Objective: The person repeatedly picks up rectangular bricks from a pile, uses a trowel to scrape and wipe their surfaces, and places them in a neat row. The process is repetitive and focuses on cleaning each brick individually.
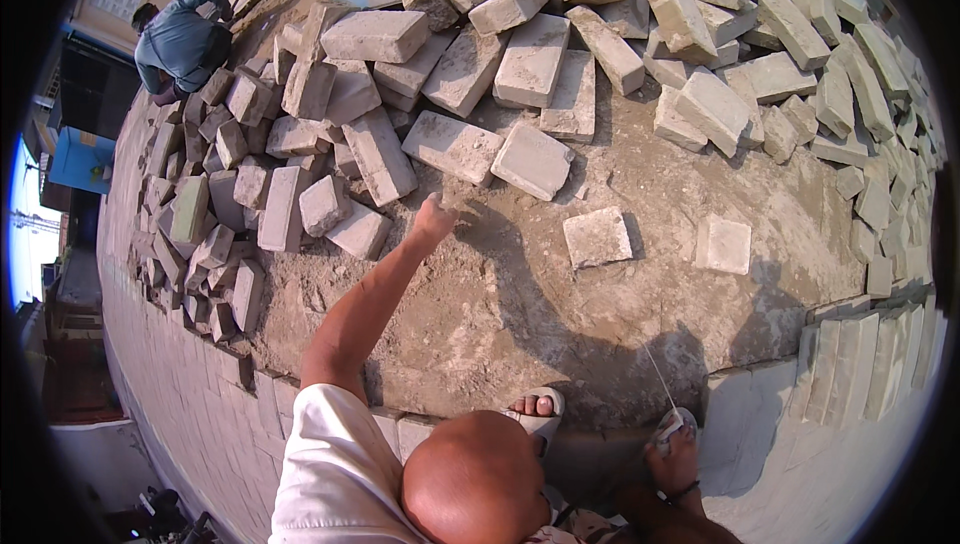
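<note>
My left arm, in a white sleeve, stretches forward over sandy ground. My left hand (434,221) is closed near a grey paving block (453,147); whatever its fingers may hold cannot be made out. Low on the right, beside the paved edge, my right hand (676,459) is closed on a thin white string (656,372). The string runs forward from it over the shaded ground. A dark band circles that wrist. Two loose blocks, one squarish block (597,237) and one paler block (723,245), lie on the dirt ahead.
My bent knee (472,479) and sandalled foot (540,410) are at the edge of the laid paving (738,424). A large heap of blocks (375,36) spreads across the far side. Upright blocks (845,364) line the right. Another person (185,44) bends at the far left.
</note>
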`<state>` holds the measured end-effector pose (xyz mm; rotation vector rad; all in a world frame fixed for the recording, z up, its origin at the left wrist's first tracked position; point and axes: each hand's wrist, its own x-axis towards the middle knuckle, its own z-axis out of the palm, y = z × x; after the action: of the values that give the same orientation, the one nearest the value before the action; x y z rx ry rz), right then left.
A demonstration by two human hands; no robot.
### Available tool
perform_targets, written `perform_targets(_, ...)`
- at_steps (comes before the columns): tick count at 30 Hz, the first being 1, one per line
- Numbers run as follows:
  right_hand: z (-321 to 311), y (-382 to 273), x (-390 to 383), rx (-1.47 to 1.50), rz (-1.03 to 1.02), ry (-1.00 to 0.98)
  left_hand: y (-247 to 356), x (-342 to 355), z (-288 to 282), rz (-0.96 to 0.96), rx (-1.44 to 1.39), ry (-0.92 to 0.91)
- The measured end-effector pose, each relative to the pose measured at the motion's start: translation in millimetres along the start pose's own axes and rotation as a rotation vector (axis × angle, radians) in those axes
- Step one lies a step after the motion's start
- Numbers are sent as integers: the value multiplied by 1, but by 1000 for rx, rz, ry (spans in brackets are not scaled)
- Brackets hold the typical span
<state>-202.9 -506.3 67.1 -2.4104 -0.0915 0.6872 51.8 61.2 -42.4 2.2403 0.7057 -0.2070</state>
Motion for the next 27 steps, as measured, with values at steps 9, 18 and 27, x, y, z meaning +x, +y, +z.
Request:
perform_targets(9, -3, 7, -6, 114, 139, -17, 100, 58, 27, 676, 1118, -130)
perform_targets(18, -4, -8, -9, 143, 145, 97, 103, 86, 28, 795, 1266, -222)
perform_targets(27, -19, -11, -14, 103, 78, 149, 106, 61, -6, 931, 1218, -166)
